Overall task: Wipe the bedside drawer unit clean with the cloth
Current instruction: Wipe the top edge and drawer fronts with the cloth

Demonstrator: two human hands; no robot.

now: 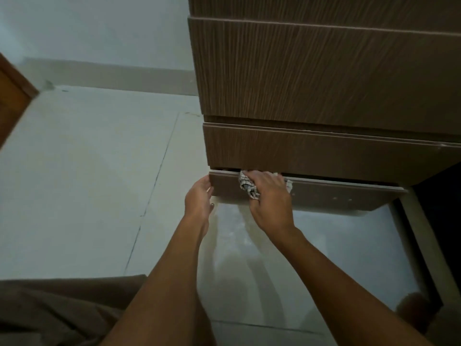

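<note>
The brown wood-grain bedside drawer unit [311,76] fills the upper right. Its bottom drawer [336,194] sticks out slightly from the drawer above it. My right hand [268,196] grips a crumpled white patterned cloth [245,183] and holds it against the top edge and front of the bottom drawer, near its left end. My left hand [199,196] holds the left end of that drawer front, fingers curled round its edge. Part of the cloth is hidden under my right hand.
Pale glossy floor tiles [87,171] spread to the left and below the unit. A brown wooden door edge [12,101] shows at far left. Brown fabric [50,313] lies at bottom left. A dark gap [439,208] lies right of the unit.
</note>
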